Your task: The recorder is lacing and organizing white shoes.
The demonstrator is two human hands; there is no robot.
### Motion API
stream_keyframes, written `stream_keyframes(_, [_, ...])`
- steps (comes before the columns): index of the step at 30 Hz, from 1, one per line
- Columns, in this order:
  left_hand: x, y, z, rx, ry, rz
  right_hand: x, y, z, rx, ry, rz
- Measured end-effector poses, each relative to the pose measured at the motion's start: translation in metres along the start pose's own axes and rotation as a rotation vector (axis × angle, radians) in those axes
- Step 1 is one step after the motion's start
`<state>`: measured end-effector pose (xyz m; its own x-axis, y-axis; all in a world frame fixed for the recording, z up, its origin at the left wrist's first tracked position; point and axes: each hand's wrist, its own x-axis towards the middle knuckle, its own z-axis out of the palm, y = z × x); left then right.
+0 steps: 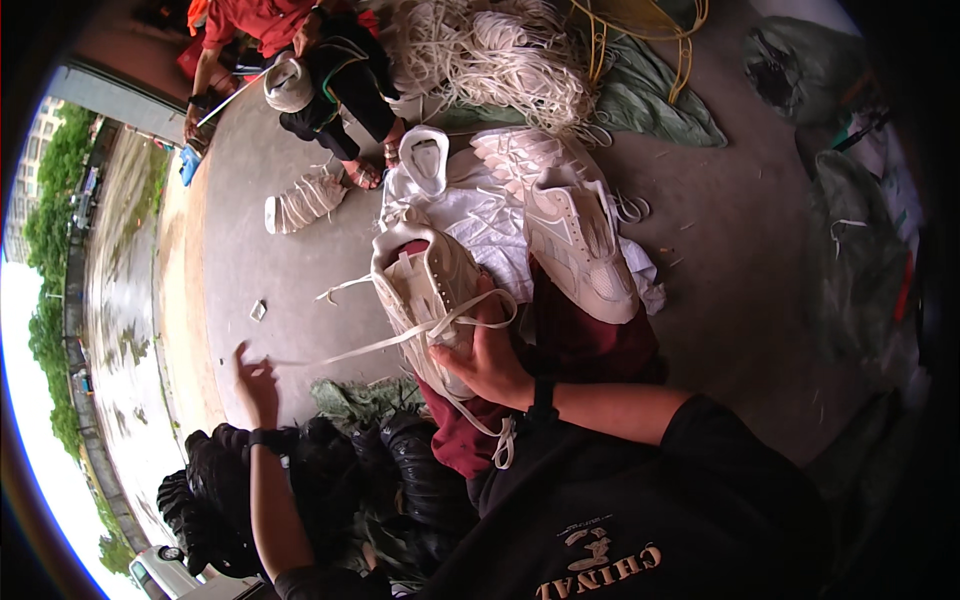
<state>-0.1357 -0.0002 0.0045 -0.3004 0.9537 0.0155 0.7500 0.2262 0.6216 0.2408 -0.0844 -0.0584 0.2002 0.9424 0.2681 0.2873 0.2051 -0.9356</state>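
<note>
A cream-and-beige low shoe (428,290) with a padded, rounded collar, dark red lining and rows of punched eyelets is held above the left edge of the dark red fabric (600,345) on the person's lap, its heel pointing away. The right hand (490,350) is closed around its forefoot, thumb along the near side and fingers over the far side. A flat, pale woven lace (405,336) loops past those fingers and stretches left, fairly straight, to the left hand (257,385). That hand is blurred, its fingers partly spread; whether they pinch the lace cannot be told.

A second beige shoe (583,240), smooth panels mixed with mesh at the toe, lies along the right edge of a crumpled white cloth (500,262). Beyond the cloth's far edge, a tangled heap of pale cords (500,60) sits by a dark green woven sack (650,90) on the smooth grey floor (720,230). Glossy, wrinkled black plastic bags (320,460) bulge beside the left forearm.
</note>
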Motion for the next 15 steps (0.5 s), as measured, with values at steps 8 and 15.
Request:
stream_keyframes(8, [-0.09,0.192,0.084,0.149,-0.297,0.796,0.005,-0.01,0.014,0.125,-0.027,0.086])
stream_keyframes(15, [-0.091,0.203,0.092,0.261,-0.378,0.824,0.008,-0.011,0.007,0.087,-0.08,0.041])
